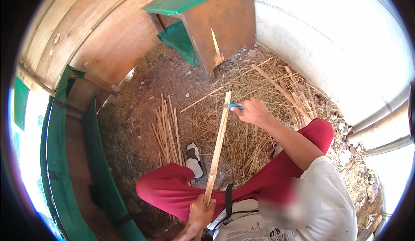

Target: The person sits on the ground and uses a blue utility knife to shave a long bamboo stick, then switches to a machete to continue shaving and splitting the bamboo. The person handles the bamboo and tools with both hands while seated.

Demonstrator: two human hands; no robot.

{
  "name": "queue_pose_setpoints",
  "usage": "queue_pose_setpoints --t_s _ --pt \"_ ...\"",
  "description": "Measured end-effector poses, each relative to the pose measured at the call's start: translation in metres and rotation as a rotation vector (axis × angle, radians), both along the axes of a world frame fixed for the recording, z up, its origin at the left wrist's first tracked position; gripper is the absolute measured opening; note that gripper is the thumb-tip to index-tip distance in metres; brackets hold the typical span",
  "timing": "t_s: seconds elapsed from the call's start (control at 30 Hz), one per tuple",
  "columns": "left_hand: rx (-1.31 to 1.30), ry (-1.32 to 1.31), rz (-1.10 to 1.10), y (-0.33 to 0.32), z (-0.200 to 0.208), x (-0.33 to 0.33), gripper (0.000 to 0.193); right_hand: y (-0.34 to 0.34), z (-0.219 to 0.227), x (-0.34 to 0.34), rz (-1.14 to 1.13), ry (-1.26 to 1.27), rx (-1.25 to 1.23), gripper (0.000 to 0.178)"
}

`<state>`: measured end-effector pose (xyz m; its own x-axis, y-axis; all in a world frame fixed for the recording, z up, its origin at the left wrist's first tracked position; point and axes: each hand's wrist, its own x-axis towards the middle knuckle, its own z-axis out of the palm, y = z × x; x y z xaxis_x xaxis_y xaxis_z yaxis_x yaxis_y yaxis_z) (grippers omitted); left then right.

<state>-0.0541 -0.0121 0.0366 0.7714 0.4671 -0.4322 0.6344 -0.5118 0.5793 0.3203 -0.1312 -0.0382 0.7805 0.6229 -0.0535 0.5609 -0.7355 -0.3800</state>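
Note:
My left hand (201, 212) is closed round the lower end of a long, pale bamboo strip (219, 143), which slants up and away from my lap. Near its far end, my right hand (253, 111) grips a small blue-handled knife (236, 107). The knife's front meets the strip, and a short greyish part, seemingly the blade, lies across it. Most of the handle is hidden in my fingers. Left of the strip, a bundle of thin bamboo sticks (166, 126) lies on the ground beside my sandalled foot (194, 161).
Straw-like shavings (242, 146) cover the ground ahead, with longer wood strips (281, 89) at the right. A brown wooden box with a green cover (225, 25) stands at the back. Green-lined shelving (65, 154) is on the left, and a white wall (328, 38) on the right.

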Motion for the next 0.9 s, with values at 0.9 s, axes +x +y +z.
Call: queue_pose_setpoints --t_s 0.9 --pt "-1.456 -0.023 0.372 0.053 -0.025 -0.025 0.019 0.018 0.017 -0.005 -0.219 0.68 0.535 0.053"
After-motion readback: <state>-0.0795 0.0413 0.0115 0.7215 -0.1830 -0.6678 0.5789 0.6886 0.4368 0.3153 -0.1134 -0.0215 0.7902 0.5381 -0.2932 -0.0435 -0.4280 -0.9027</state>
